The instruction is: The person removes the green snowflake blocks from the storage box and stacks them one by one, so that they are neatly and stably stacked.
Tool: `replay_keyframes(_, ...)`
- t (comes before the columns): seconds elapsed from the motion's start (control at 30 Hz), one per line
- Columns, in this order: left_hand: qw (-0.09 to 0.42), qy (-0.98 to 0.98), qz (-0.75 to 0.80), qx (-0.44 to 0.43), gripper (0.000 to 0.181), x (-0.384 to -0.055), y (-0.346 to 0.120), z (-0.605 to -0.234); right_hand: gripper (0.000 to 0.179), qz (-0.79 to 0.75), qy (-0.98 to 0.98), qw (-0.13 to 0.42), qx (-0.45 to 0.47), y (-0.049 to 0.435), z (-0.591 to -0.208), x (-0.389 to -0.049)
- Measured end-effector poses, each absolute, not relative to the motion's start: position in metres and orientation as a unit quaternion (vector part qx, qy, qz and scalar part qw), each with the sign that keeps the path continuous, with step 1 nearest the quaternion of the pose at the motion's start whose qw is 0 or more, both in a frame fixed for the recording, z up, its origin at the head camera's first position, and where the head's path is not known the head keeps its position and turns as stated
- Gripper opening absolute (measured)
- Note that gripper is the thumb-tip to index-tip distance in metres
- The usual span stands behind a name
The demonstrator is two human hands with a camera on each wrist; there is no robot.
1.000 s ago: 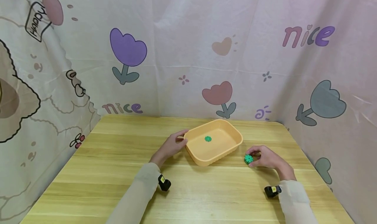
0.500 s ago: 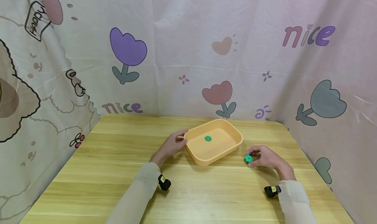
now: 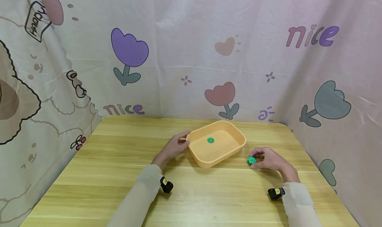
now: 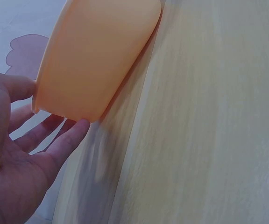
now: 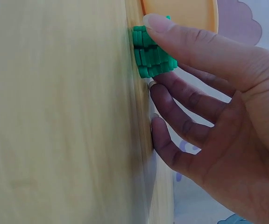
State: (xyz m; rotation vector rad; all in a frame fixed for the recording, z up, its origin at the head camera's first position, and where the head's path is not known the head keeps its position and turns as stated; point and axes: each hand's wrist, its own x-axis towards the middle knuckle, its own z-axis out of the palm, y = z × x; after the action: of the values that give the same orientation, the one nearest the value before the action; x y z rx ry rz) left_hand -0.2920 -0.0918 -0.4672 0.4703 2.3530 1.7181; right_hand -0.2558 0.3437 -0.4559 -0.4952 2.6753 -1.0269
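Note:
My left hand (image 3: 173, 148) grips the left end of a shallow orange plastic basket (image 3: 206, 156), thumb at the rim and fingers against the end wall. The left wrist view shows this hand (image 4: 20, 149) close up, beside the basket's outer wall (image 4: 97, 56). A single green snowflake disc (image 3: 211, 140) lies flat on the basket floor. To the right of the basket, my right hand (image 3: 270, 159) pinches a short stack of green snowflake discs (image 3: 252, 160) between thumb and fingers. Close up in the right wrist view, the stack (image 5: 153, 56) sits at the tabletop, its ridged edges showing.
The wooden table (image 3: 226, 197) reaches back to a printed cloth (image 3: 185, 48) with tulips and lettering. Small black cameras (image 3: 166, 185) are strapped at both wrists. The basket's near right corner lies close to the right hand.

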Motion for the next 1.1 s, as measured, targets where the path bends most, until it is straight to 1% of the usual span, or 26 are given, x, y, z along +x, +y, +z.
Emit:
replay_keyframes(0.47, 0.093, 0.798, 0.576, 0.153, 0.053, -0.292, -0.090, -0.467, 0.043, -0.361, 0.909, 0.119, -0.170, 0.346, -0.453, -0.256)
replay_keyframes(0.57, 0.093, 0.796, 0.578, 0.153, 0.053, -0.292, -0.090, -0.467, 0.042, -0.357, 0.914, 0.103, -0.165, 0.346, -0.447, -0.255)
replay_keyframes(0.77, 0.090, 0.799, 0.575, 0.151, 0.053, -0.292, -0.091, -0.465, 0.038, -0.368, 0.910, 0.047, -0.186, 0.340, -0.429, -0.255)
replay_keyframes(0.9, 0.091, 0.799, 0.575, 0.152, 0.053, -0.292, -0.091, -0.465, 0.034, -0.387, 0.900, 0.040, -0.197, 0.324, -0.418, -0.260)
replay_keyframes(1.1, 0.093, 0.799, 0.574, 0.150, 0.053, -0.292, -0.091, -0.465, 0.027, -0.378, 0.900, 0.020, -0.218, 0.296, -0.409, -0.279)
